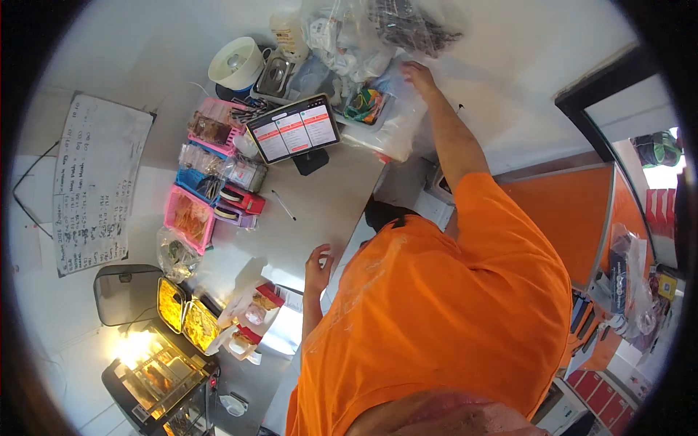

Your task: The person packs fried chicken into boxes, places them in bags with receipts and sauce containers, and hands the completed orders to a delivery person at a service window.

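Observation:
At the far end of the counter my right hand (417,75) reaches up to a clear plastic bag (407,120). Its fingers are bent at the bag's upper edge and appear to grip it. My left hand (318,270) hovers by the counter's near edge, fingers loosely curled and apart, with nothing in it. Left of that hand, paper-wrapped food (256,314) in red-and-white sleeves rests on a white tray or paper. A white pen (283,206) lies on the grey counter (327,196). A tablet (293,131) on a stand shows order-like panels.
Pink baskets (190,218) and a blue basket (198,182) of packets line the wall side. Two containers of yellow food (200,325) stand by a lit glass warmer (156,374). Bags (349,43) pile up behind the tablet. An orange cabinet (556,218) stands at the right.

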`<move>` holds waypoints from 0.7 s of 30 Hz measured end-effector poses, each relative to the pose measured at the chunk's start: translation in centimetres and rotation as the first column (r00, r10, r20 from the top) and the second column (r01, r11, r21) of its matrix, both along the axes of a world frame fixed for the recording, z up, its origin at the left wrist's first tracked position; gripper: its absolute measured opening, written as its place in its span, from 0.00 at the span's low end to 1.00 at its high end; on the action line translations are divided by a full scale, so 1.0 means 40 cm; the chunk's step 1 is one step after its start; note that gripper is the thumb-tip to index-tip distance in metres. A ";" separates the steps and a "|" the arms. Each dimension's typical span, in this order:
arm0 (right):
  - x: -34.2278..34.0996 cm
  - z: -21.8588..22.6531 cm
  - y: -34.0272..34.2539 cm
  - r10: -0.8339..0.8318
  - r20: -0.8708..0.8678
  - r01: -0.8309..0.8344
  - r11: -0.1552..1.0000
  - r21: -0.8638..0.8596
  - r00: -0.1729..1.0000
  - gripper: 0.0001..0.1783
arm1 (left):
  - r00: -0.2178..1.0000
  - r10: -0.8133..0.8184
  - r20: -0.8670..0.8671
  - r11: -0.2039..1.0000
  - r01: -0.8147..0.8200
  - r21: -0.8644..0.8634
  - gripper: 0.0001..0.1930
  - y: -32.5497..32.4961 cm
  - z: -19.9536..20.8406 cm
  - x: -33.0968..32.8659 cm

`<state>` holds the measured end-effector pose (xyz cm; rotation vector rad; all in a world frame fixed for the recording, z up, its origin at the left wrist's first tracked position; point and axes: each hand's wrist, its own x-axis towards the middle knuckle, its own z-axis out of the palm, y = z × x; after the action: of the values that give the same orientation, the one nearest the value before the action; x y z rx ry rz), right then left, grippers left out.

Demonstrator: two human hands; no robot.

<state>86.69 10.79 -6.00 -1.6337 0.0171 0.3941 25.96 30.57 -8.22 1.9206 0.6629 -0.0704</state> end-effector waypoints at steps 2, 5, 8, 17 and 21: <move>-0.054 0.055 0.019 0.105 0.086 -0.110 0.992 0.055 0.991 0.27 | 1.000 -0.022 0.009 1.000 0.022 -0.005 0.16 -0.028 0.007 0.013; -0.037 0.047 -0.010 0.181 0.130 -0.202 0.962 0.182 0.975 0.22 | 0.994 -0.093 0.051 0.996 0.093 -0.005 0.17 -0.070 0.057 0.103; 0.087 -0.137 -0.258 -0.078 0.270 0.122 0.981 -0.149 0.960 0.18 | 0.954 -0.267 0.138 0.963 0.270 -0.003 0.17 -0.138 0.104 0.319; 0.006 -0.077 -0.165 0.068 -0.171 -0.038 0.984 0.176 0.983 0.11 | 0.866 -0.470 0.169 0.786 0.324 0.527 0.30 -0.281 0.155 0.855; 0.027 0.063 -0.103 0.318 0.036 -0.318 0.921 0.227 0.947 0.11 | 0.824 -0.421 0.379 0.541 -0.108 0.834 0.34 -0.278 0.127 1.192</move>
<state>87.79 6.66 -3.50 -1.4064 -0.2880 0.6235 73.66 19.47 -3.16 2.7506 0.0599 0.8171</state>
